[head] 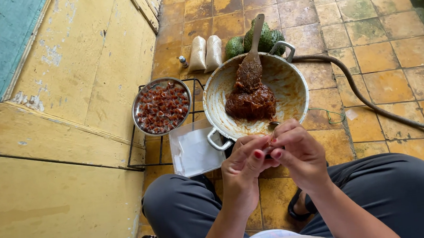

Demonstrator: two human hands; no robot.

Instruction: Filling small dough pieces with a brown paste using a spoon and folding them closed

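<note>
Seated low on a tiled floor [386, 47], knees apart, work held in the gap between them. Both hands meet at chest level over the near rim of the pan. Left hand [245, 164] and right hand [299, 150] are closed, fingertips pinched together on one small sweet [272, 141], a reddish bit in what looks like clear wrap; the pinch from both sides suits twisting or folding the wrap, though the exact motion cannot be told.

The pan [289, 81] sits straight ahead within easy reach, holding a mound of dark brown paste [250, 104] with a wooden spoon [251, 56] stuck in it, handle leaning away so it clears the hands. To the left, a round metal tray [161, 106] full of small wrapped pieces rests on a wire rack [139, 149] by the yellow wall [52, 185], kept off the floor. A stack of clear wrappers [194, 150] lies between tray and pan, close to the left hand.

Behind the pan: two white bags [205, 52], a small bottle [183, 61], spiky green fruit [261, 38]. A hose [365, 98] runs off right.
</note>
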